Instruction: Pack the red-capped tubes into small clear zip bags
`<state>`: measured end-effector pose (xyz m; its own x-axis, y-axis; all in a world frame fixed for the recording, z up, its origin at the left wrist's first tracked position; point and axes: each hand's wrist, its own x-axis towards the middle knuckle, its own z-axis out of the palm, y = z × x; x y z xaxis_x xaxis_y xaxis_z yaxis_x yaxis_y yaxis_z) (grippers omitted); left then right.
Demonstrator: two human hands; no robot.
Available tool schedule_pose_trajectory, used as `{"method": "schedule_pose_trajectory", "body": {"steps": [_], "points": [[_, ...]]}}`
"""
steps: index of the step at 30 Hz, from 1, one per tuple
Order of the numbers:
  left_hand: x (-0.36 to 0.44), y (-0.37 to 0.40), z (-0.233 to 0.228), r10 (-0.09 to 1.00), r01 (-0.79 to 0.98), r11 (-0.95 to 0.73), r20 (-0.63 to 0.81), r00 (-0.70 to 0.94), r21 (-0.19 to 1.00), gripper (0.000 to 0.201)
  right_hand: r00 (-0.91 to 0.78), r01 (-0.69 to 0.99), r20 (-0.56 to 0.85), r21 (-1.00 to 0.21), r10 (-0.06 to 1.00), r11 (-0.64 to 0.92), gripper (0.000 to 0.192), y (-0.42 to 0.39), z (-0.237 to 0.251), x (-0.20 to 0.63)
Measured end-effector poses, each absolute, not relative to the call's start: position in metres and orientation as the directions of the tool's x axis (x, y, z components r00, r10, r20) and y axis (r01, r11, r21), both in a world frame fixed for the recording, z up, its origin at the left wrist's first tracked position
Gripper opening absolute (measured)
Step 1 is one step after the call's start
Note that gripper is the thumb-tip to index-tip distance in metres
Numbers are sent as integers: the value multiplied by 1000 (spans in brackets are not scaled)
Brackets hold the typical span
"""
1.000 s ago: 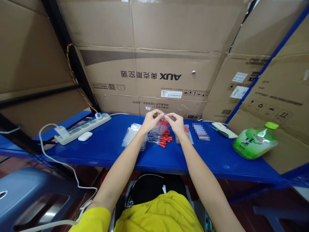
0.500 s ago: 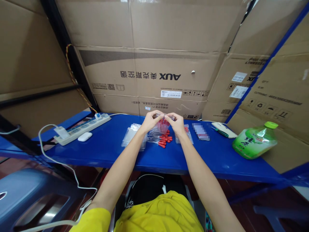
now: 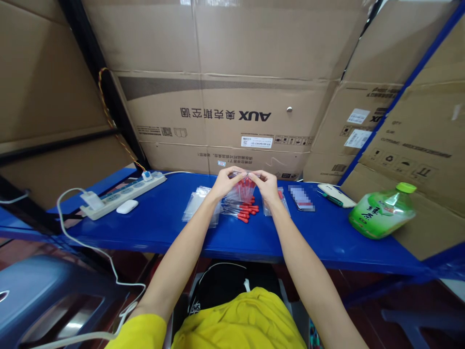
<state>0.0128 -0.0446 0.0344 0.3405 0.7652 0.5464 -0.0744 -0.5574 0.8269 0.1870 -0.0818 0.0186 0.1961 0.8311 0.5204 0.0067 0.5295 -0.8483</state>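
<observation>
bag pinched at its edge between fingers

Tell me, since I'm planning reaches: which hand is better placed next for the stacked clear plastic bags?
Probably the left hand: it's nearer the stacked bags, the right hand farther. Both pinch another clear plastic bag.

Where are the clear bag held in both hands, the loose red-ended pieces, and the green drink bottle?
Held clear bag [image 3: 240, 193]: head view, on its front face.
Loose red-ended pieces [image 3: 243, 215]: head view, on a red end.
Green drink bottle [image 3: 379, 215]: head view, on its side.
</observation>
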Motion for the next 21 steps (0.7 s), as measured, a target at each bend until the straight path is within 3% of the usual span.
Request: {"method": "schedule_pose_trajectory", "body": {"steps": [7, 16, 21], "points": [[11, -42, 34, 803, -38, -562, 556, 216, 826, 39, 215, 6, 458, -884, 862, 468, 43, -82, 18, 186], [12, -36, 30, 825, -58, -531, 532, 193, 845, 40, 295, 43, 459, -882, 838, 468, 45, -81, 20, 191], [8, -33, 29, 868, -55, -476, 479, 128, 878, 42, 248, 11, 440, -892, 863, 452, 45, -80, 21, 195]]}}
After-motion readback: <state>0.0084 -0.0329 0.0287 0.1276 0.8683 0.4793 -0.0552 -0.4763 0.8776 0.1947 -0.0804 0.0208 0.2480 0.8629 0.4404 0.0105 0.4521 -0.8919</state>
